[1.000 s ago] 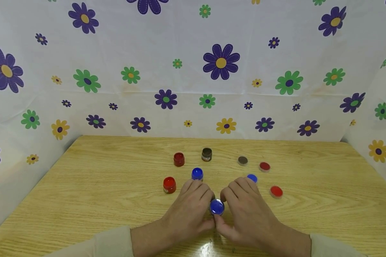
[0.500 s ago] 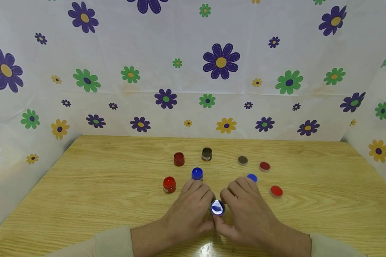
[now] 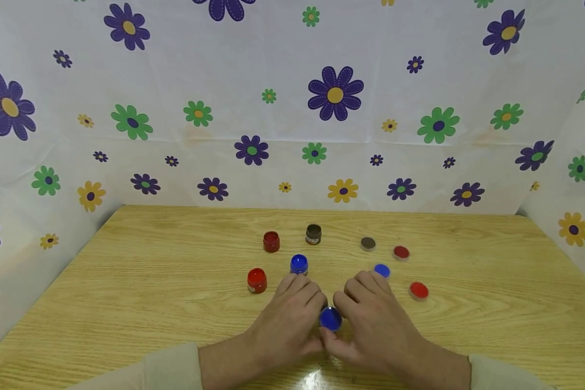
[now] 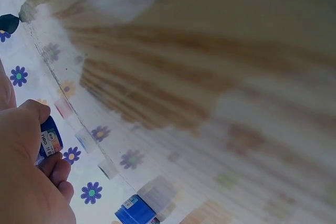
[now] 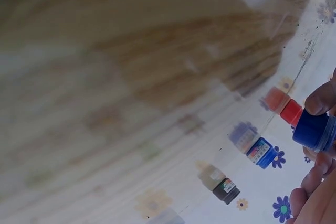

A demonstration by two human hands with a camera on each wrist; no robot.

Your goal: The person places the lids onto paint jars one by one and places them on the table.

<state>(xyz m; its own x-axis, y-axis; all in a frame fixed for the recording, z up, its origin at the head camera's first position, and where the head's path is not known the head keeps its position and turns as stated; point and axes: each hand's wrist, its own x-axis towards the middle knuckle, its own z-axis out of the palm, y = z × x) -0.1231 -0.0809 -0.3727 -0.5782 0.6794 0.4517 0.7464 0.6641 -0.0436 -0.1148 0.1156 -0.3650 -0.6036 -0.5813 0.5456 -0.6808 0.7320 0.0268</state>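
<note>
While the left hand and right hand grip the dark-blue jar, lower centre in the head view, loosening its lid seems underway; a level lift probably follows. Left wrist view: jar pinched, left edge. Right wrist view: jar held, right edge.

Held jar between left hand and right hand, near front of table, maybe touching it, maybe just above, can't really tell. Front-right jar just past left hand, front-left jar left of that, back-left jar and back-right jar behind them. Lids all right of those jars: one just past right hand, one off to its right, two further back. Cloth behind table, down both sides too.
</note>
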